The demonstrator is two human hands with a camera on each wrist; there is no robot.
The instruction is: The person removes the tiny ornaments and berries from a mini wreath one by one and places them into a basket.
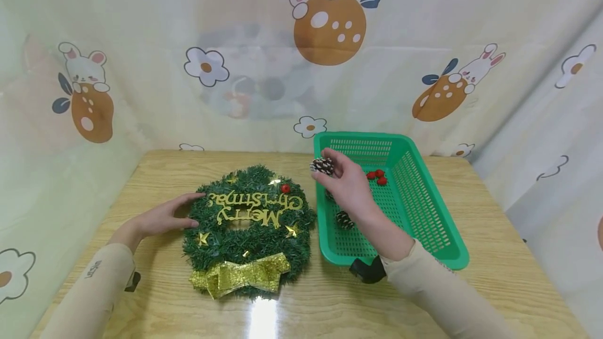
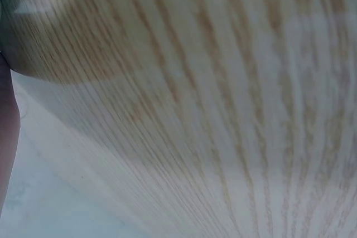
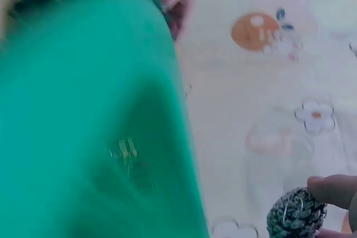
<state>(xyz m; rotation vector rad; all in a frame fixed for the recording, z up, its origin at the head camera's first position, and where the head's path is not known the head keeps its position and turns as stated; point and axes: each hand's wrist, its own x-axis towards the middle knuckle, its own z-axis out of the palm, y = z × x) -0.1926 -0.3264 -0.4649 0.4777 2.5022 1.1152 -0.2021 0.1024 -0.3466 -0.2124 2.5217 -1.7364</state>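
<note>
A green tinsel wreath (image 1: 301,247) lies flat on the wooden table, bearing gold "Merry Christmas" lettering (image 1: 256,200), gold stars, one red berry (image 1: 285,188) and a gold bow (image 1: 245,275) on its near side. My left hand (image 1: 162,218) touches the wreath's left edge, thumb and fingers spread. My right hand (image 1: 350,187) pinches a white-tipped pinecone (image 1: 322,166) over the left rim of the green basket (image 1: 459,260). In the right wrist view the same pinecone (image 3: 295,215) shows between fingertips at the lower right. The left wrist view holds mostly table, with a sliver of finger.
Inside the basket lie red berries (image 1: 378,176) and another pinecone (image 1: 345,219), with more partly hidden under my right hand. A patterned curtain (image 1: 254,93) hangs behind the table (image 1: 301,310). Near the basket's front edge a black wrist device (image 1: 367,271) shows under my right sleeve.
</note>
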